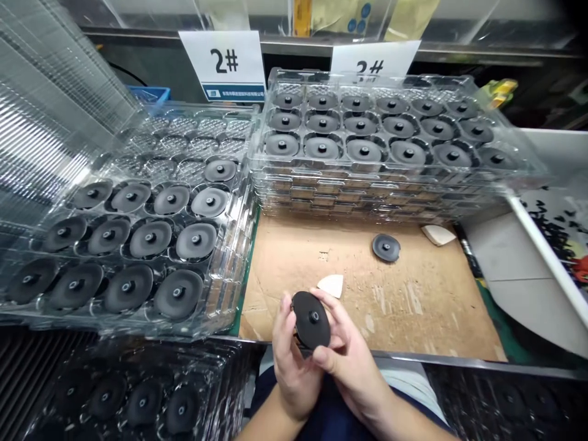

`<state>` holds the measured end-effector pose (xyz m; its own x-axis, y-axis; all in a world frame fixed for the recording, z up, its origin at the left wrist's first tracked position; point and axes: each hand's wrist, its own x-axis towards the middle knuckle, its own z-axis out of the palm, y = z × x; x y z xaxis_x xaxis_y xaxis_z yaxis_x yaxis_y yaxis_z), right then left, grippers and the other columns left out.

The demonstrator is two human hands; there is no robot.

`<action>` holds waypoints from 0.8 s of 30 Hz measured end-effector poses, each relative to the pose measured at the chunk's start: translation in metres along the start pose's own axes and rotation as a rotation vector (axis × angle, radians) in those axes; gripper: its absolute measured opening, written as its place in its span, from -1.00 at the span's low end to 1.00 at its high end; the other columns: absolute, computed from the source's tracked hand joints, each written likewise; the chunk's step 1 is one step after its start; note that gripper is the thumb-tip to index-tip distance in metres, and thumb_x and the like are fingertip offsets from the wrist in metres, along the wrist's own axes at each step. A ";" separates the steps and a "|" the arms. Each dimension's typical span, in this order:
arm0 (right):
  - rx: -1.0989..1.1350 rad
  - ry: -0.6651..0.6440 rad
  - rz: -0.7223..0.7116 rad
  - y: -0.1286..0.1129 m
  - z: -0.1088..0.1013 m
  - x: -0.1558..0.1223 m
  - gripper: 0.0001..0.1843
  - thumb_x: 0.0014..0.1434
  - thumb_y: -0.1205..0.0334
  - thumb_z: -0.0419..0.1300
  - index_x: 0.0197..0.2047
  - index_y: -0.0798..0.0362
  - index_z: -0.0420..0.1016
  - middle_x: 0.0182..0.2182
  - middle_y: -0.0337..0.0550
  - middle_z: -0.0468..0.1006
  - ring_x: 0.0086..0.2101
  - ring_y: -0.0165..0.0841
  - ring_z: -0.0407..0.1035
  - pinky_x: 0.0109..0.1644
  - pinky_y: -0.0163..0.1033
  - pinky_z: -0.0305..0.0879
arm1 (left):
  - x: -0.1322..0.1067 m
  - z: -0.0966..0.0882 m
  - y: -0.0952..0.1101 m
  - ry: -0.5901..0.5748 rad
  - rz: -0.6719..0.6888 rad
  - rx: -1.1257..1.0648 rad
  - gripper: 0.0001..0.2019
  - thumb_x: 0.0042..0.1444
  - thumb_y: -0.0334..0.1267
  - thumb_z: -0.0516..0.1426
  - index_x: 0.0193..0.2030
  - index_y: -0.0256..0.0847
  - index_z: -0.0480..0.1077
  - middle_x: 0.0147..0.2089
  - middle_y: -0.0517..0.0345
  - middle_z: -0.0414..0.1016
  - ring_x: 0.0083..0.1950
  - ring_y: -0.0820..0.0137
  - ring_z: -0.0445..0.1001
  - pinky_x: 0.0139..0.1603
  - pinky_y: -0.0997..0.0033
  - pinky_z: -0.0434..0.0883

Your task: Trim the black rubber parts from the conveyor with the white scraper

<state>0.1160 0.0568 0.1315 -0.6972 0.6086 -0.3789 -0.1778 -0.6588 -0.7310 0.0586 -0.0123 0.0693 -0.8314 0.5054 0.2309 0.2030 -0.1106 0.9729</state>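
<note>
Presently clamped: disc [311, 320], between fingers [331, 305] of left hand [294, 367] and right hand [353, 373].
One o'clock: second disc [386, 248], on cardboard [280, 269].
Ten o'clock: tray [225, 288].

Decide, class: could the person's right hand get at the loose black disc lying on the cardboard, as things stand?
Probably yes. The right hand grips a black disc with the left hand, so it would need to let go first, but only cardboard lies between it and the loose black disc.
</note>
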 end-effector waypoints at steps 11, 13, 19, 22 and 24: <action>-0.877 -0.102 -0.516 -0.011 -0.015 -0.008 -0.19 0.14 -0.02 0.22 0.34 -0.29 -0.11 0.31 -0.21 0.10 0.29 -0.13 -0.08 0.33 0.10 -0.13 | 0.033 -0.002 0.026 -0.088 -0.263 -0.132 -0.39 -0.15 -0.27 0.35 0.08 -0.05 0.28 0.22 -0.06 0.34 0.09 0.19 0.47 -0.03 0.33 0.49; -1.103 -0.204 -0.667 -0.021 -0.020 -0.006 -0.20 0.14 -0.02 0.21 0.35 -0.24 -0.09 0.22 -0.18 0.29 0.28 -0.10 -0.04 0.32 0.12 -0.20 | 0.039 -0.005 0.028 -0.172 -0.379 -0.223 -0.38 -0.21 -0.20 0.37 0.06 -0.07 0.32 0.14 -0.02 0.43 0.06 0.20 0.49 -0.03 0.37 0.48; -1.106 -0.144 -0.760 -0.031 -0.040 -0.014 -0.57 0.26 0.34 0.03 0.15 -0.24 0.27 -0.21 -0.26 0.61 0.03 -0.18 0.33 0.17 0.09 0.03 | 0.043 -0.007 0.023 -0.241 -0.540 -0.428 -0.25 -0.38 -0.03 0.38 0.06 -0.09 0.37 0.14 -0.07 0.44 0.10 0.11 0.45 0.11 0.22 0.40; -1.049 0.237 -0.635 -0.028 -0.055 -0.016 -0.72 0.25 0.39 0.03 -0.07 -0.16 0.41 -0.28 -0.20 0.55 -0.15 -0.25 0.40 -0.07 -0.08 0.30 | 0.046 -0.006 0.023 -0.260 -0.604 -0.581 -0.27 -0.38 0.00 0.37 0.05 -0.06 0.40 0.10 -0.02 0.47 0.08 0.12 0.47 0.18 0.18 0.34; -1.098 0.348 -0.553 -0.027 -0.065 -0.010 -0.82 0.23 0.32 0.08 -0.15 -0.09 0.44 -0.28 -0.15 0.49 -0.29 -0.30 0.41 -0.22 -0.18 0.37 | 0.049 -0.005 0.026 -0.278 -0.669 -0.658 -0.29 -0.36 0.02 0.36 0.04 -0.07 0.42 0.09 0.00 0.48 0.08 0.13 0.47 0.20 0.17 0.31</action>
<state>0.1726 0.0971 0.1181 -0.4666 0.8765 0.1185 0.3957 0.3268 -0.8583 0.0206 0.0053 0.1060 -0.5015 0.8116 -0.2995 -0.6652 -0.1404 0.7333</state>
